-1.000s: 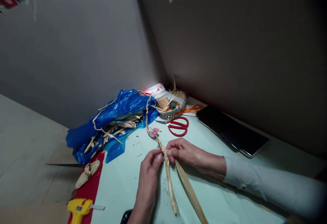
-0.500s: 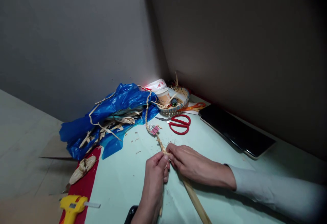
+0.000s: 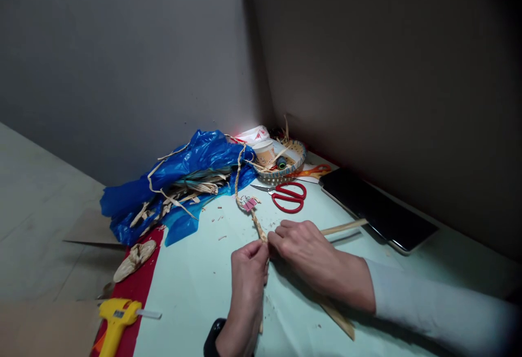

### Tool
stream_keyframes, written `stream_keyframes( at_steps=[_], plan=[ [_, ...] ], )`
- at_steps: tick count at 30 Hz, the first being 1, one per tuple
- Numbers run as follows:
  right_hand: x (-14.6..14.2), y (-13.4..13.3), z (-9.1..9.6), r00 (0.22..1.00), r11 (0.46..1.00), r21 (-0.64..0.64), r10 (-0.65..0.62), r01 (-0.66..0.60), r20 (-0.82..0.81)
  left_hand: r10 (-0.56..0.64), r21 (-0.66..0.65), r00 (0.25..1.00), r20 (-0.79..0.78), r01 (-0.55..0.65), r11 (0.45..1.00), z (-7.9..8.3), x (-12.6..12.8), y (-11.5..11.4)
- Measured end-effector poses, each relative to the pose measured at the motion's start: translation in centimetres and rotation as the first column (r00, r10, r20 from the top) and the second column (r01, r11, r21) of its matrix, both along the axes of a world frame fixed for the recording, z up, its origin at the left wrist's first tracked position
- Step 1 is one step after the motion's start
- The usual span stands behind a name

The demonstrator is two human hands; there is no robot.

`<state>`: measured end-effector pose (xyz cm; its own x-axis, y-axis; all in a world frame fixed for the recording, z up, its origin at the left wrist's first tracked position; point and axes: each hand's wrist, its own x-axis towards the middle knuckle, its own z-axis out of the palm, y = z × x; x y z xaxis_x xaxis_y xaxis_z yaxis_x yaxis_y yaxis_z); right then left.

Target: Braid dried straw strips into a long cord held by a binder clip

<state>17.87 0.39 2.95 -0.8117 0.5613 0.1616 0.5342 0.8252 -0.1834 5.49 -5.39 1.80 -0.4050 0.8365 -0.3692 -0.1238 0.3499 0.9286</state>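
A thin braided straw cord runs from the blue bag down to my hands, with a pink binder clip fastened on it. My left hand pinches the near end of the braid between thumb and fingers. Beside it, my right hand is closed at the same spot, its fingertips on a straw strand. One flat strand sticks out beyond the right hand toward the black device, and a wider strip comes out below that hand. The fingertips partly hide where the strands cross.
Red-handled scissors lie past my hands, near a round woven basket holding a paper cup. A black flat device is at right. A blue plastic bag, a small straw sole and a yellow glue gun are at left.
A strand now points out to the right beyond my right hand, and the strip below it has shifted rightward. My right hand has turned slightly; the left keeps its pinch. The view has shifted a little.
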Motion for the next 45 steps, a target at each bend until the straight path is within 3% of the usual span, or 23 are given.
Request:
stream_keyframes(
  at_steps=[3, 6, 11, 15, 18, 20, 22, 24, 25, 26, 28, 33, 39, 41, 45],
  plan=[
    [-0.6, -1.0, -0.8, 0.994, 0.970, 0.221, 0.097, -0.104, 0.046, 0.015, 0.007, 1.000, 0.017, -0.015, 1.000, 0.1, 0.2, 0.0],
    [-0.9, -2.1, -0.9, 0.992, 0.933, 0.340, 0.096, -0.116, 0.076, 0.021, 0.010, 0.999, 0.048, -0.022, 1.000, 0.3, 0.4, 0.0],
    [-1.0, -3.3, -0.1, 0.997, 0.932, 0.356, 0.058, -0.074, 0.055, -0.016, 0.055, 0.995, 0.101, 0.010, 0.998, 0.3, 0.4, -0.6],
    [-1.4, -4.1, -1.4, 0.998, 0.913, 0.403, 0.049, -0.062, 0.041, -0.056, 0.117, 0.977, 0.204, 0.032, 0.993, -0.3, 0.1, -1.0],
    [-1.1, -4.7, -2.2, 0.999, 0.907, 0.421, 0.031, -0.016, -0.031, -0.045, 0.088, 0.968, 0.246, 0.024, 0.996, -0.4, -0.4, -1.0],
    [-0.5, -4.6, -1.6, 0.995, 0.952, 0.304, 0.057, -0.031, -0.077, -0.024, 0.064, 0.962, 0.271, 0.007, 0.998, -0.2, -0.8, -1.0],
    [0.4, -3.7, 0.0, 0.985, 0.993, 0.027, 0.114, -0.111, -0.127, 0.000, 0.050, 0.953, 0.302, -0.016, 0.999, 0.0, -1.1, -1.0],
    [1.2, -2.1, 1.8, 0.968, 0.932, -0.302, 0.142, -0.201, -0.206, 0.017, 0.046, 0.945, 0.326, -0.034, 0.998, 0.3, -1.2, -1.0],
    [1.5, -1.2, 2.5, 0.966, 0.905, -0.389, 0.079, -0.174, -0.248, 0.019, 0.044, 0.943, 0.332, -0.035, 0.998, 0.4, -1.2, -1.0],
    [1.7, -0.3, 2.9, 0.951, 0.904, -0.415, -0.038, -0.097, -0.306, 0.019, 0.041, 0.944, 0.329, -0.035, 0.999, 0.5, -1.2, -1.0],
    [1.8, 1.1, 3.0, 0.920, 0.881, -0.472, -0.158, -0.032, -0.358, 0.015, 0.032, 0.948, 0.318, -0.027, 0.999, 0.5, -1.1, -1.1],
    [0.6, 1.7, 0.9, 0.943, 0.712, -0.678, -0.071, -0.181, -0.326, -0.039, 0.052, 0.948, 0.315, 0.024, 0.998, 0.4, -0.8, -1.1],
    [-0.3, 1.6, -0.4, 0.931, 0.608, -0.778, -0.171, -0.158, -0.323, -0.003, 0.110, 0.975, 0.221, -0.022, 0.994, 0.1, -0.4, -1.4],
    [-0.4, 1.7, -0.7, 0.928, 0.615, -0.773, -0.178, -0.155, -0.327, 0.001, 0.133, 0.985, 0.173, -0.024, 0.991, -0.1, -0.4, -1.5],
    [-0.4, 1.5, -1.2, 0.927, 0.680, -0.724, -0.187, -0.116, -0.324, -0.065, 0.118, 0.998, -0.003, 0.065, 0.991, 0.0, -0.6, -1.8]
  ],
)
